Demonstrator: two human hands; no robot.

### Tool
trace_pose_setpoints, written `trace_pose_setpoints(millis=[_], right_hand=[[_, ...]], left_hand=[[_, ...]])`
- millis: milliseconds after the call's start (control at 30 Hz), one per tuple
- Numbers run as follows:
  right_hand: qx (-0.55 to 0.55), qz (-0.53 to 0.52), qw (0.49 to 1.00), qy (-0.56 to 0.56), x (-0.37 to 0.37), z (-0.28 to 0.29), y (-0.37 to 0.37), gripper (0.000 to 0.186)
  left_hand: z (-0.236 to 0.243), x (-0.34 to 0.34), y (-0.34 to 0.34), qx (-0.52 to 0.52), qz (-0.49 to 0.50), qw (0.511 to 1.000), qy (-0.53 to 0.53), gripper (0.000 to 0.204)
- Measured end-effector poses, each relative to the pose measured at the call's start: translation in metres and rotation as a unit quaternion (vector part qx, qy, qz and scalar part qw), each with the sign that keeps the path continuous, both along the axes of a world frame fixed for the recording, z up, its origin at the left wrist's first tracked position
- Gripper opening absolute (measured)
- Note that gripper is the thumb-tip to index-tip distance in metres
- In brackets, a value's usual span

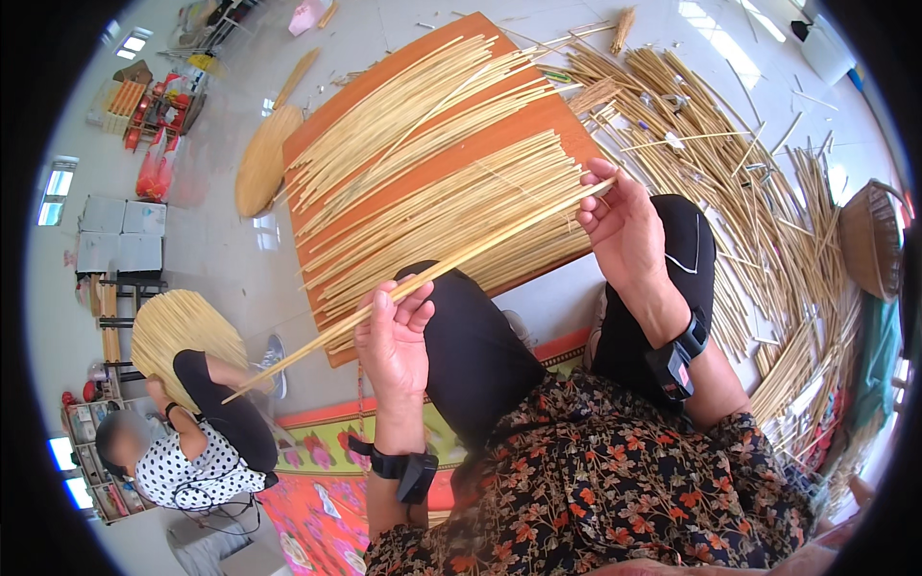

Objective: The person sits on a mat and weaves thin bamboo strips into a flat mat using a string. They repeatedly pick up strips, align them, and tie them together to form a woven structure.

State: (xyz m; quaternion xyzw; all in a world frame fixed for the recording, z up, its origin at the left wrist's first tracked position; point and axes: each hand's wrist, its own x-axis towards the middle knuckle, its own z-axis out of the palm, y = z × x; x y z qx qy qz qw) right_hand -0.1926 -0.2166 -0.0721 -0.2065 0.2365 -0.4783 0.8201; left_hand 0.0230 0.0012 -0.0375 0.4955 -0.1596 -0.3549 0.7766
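Note:
A long pale yellow straw stalk [499,236] slants across in front of me, its far left end pointing down toward the floor. My left hand [394,350] pinches it partway along between thumb and fingers. Near its upper right end my right hand [622,230] grips it with fingertips and thumb. Whether it is one stalk or two lying together, I cannot tell. Beyond my knees is an orange-brown board [574,130]. Rows of similar stalks [432,216] lie side by side on it, with thinner ones in the rows farther back.
Loose stalks [740,192] are heaped on the floor to the right, beside a wicker basket [872,240]. An oval woven piece [267,163] lies left of the board. At lower left a person [206,451] in a dotted top sits by a fan-shaped spread of stalks [182,331].

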Motion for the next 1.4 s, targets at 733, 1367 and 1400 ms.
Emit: trace_pose_setpoints(millis=[733, 1367, 1400], right_hand=[[-0.816, 0.107, 0.355, 0.443, 0.085, 0.090, -0.112, 0.049], [-0.686, 0.286, 0.491, 0.456, 0.128, -0.027, -0.188, 0.026], [-0.676, 0.294, 0.497, 0.457, 0.126, -0.032, -0.189, 0.027]], left_hand=[[0.003, 0.117, -0.104, 0.012, -0.062, 0.995, 0.074, 0.026], [-0.134, 0.147, -0.127, 0.247, -0.211, 0.633, -0.702, 0.060], [-0.136, 0.148, -0.127, 0.238, -0.213, 0.642, -0.697, 0.061]])
